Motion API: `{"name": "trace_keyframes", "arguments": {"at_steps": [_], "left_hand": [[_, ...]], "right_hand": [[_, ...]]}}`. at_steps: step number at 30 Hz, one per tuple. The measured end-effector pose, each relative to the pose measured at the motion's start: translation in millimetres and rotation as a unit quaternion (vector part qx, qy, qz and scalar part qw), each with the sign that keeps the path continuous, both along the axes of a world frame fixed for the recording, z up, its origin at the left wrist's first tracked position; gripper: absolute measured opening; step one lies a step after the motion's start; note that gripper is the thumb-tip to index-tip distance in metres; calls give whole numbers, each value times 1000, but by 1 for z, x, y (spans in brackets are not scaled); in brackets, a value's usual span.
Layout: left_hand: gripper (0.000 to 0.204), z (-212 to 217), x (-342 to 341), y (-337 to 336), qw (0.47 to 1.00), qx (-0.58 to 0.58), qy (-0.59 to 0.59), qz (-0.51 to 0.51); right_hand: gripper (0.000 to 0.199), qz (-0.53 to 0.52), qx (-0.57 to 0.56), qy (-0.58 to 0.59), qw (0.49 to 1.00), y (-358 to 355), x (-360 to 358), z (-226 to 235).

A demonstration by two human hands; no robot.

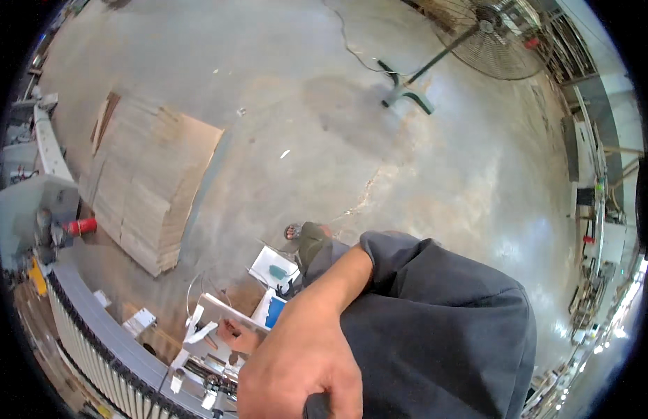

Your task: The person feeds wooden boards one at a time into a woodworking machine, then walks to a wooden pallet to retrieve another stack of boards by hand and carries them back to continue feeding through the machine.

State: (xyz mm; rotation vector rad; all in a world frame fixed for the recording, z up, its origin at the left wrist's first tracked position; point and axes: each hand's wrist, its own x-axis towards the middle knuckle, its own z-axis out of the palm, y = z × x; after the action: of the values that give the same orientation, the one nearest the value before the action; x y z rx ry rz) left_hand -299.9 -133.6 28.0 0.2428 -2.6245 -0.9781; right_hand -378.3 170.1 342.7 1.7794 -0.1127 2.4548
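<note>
My right hand (pixel 299 356) is large and close at the lower edge, reached by a bare forearm from a dark grey sleeve (pixel 435 314). Its fingers bend downward around a dark gap, and their tips are cut off; whatever they grip is out of sight. Behind it, lower down, my left hand (pixel 238 336) lies over the machine bed (pixel 210 363) with fingers loosely curled; anything in them is too small to make out. White strips (pixel 200 332) lie just beside it. A blue piece (pixel 274 312) and a white sheet with a green item (pixel 277 272) are a little farther off.
A stack of flat boards (pixel 139 185) stands on the floor at left, near a red cylinder (pixel 81 226). A roller conveyor (pixel 104 349) curves along the lower left. Far right stands a pedestal fan (pixel 488 42) with its cable across the floor. A sandalled foot (pixel 293 231) shows mid-view.
</note>
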Motion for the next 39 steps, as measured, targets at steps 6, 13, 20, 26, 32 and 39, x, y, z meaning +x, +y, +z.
{"name": "trace_keyframes", "arguments": {"at_steps": [6,13,20,26,32,39], "left_hand": [[28,-85,24,31,993,-3,9,-121],[28,-52,0,132,955,99,-107,-258],[33,-49,-58,218,933,98,-164,-305],[35,-30,-122,350,891,79,-226,-386],[35,-90,-165,524,803,41,-299,-514],[37,-108,-178,780,593,-102,-275,-750]], "right_hand": [[28,-64,123,-29,990,63,39,-16],[40,-174,290,-54,940,117,98,-1],[38,-227,328,-50,916,189,130,10],[32,-269,272,-59,922,285,135,-5],[48,-399,275,-151,861,397,168,-36],[58,-502,477,-435,575,520,219,-141]]}}
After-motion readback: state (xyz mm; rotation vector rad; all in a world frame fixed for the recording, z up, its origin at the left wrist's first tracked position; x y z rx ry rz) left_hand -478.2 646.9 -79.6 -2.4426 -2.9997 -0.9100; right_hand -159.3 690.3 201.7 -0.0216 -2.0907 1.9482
